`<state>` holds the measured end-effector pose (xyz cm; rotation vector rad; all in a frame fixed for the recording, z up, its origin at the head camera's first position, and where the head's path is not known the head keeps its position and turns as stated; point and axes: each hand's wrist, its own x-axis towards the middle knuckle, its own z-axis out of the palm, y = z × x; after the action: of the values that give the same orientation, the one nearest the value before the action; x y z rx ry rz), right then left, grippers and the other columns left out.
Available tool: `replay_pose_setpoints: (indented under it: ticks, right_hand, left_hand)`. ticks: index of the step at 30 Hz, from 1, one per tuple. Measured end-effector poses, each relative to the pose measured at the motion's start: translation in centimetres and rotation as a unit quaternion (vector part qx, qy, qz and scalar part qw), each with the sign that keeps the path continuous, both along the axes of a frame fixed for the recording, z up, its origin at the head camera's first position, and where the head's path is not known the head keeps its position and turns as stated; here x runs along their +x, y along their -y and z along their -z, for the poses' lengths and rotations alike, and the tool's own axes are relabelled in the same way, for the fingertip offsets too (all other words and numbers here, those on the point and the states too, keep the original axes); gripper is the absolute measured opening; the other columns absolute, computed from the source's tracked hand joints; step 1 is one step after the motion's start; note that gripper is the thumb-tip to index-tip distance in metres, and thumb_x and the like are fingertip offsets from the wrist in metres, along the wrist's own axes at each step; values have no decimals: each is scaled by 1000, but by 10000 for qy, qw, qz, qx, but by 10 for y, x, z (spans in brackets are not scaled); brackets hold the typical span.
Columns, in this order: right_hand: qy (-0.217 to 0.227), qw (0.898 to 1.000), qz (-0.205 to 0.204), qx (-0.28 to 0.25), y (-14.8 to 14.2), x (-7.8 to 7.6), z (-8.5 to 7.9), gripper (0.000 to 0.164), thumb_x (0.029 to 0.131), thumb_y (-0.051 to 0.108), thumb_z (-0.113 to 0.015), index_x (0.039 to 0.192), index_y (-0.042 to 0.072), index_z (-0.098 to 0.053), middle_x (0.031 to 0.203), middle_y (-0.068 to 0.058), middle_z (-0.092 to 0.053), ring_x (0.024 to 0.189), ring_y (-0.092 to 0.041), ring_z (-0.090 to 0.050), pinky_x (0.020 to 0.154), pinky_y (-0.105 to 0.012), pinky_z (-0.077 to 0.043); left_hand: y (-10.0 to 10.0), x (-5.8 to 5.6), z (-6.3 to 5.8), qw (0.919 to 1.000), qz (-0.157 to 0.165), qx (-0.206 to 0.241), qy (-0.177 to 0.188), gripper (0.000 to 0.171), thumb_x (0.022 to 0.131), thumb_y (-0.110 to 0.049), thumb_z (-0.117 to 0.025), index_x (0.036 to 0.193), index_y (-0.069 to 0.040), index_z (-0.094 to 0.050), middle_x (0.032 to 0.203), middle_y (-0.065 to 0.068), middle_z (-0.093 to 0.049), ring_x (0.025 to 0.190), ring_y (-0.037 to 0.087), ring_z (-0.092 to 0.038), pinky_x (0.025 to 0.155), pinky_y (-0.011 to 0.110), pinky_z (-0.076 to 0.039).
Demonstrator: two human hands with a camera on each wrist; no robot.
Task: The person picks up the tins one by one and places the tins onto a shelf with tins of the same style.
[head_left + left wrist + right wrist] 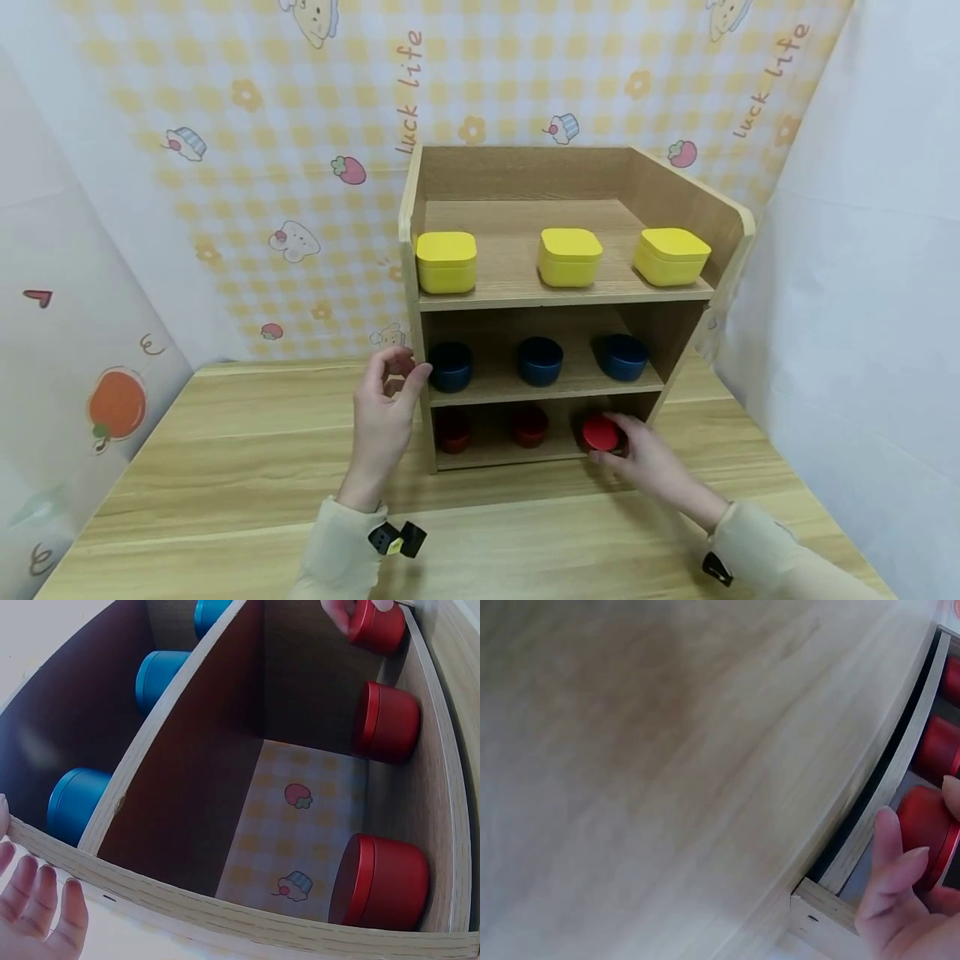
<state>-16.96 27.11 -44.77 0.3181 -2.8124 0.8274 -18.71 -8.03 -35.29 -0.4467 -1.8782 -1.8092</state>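
Note:
A small wooden shelf unit (517, 298) stands on the table. My right hand (637, 450) holds the round red tin (600, 433) at the right end of the bottom shelf, thumb and fingers around its sides. In the right wrist view the fingers bend about the same red tin (922, 825). My left hand (386, 408) is raised at the unit's left side panel, beside the left blue tin (451, 367), its fingers loosely bent and nothing in them. Two more red tins, one at the left (453, 430) and one in the middle (530, 426), share the bottom shelf.
Along the top shelf stand three yellow square boxes, the left one (447, 263), the middle one (569, 258) and the right one (670, 257). The middle shelf also bears a central blue tin (540, 361) and a right blue tin (624, 357). A patterned cloth (262, 167) hangs behind.

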Motion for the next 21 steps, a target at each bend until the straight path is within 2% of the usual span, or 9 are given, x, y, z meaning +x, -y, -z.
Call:
replay_pose_setpoints:
  ticks: [6,11,21]
  right_hand:
    - [-14,9993,350,98,4,-3,1,59,85,28,-78,125,-9,-55,101,-16,-67,83,-22,-64,71,-42,-52]
    - [-55,9977,559,375,5,-6,2,64,88,30,-75,130,-11,-51,97,-20,-67,79,-27,-65,67,-44,-52]
    - [-229,9952,580,750,7,-11,2,61,89,24,-74,131,-13,-48,84,-18,-65,66,-23,-61,55,-38,-49]
  left_hand:
    - [0,0,-1,10000,33,12,29,22,92,0,-65,111,6,-55,97,13,-55,91,16,-52,75,25,-43]
    - [-1,0,-2,10000,68,-2,41,22,92,0,-65,111,6,-55,97,14,-55,91,16,-52,75,23,-44]
    - [1,0,-1,10000,49,-15,-1,22,92,1,-65,111,6,-55,97,14,-55,91,16,-52,75,23,-44]
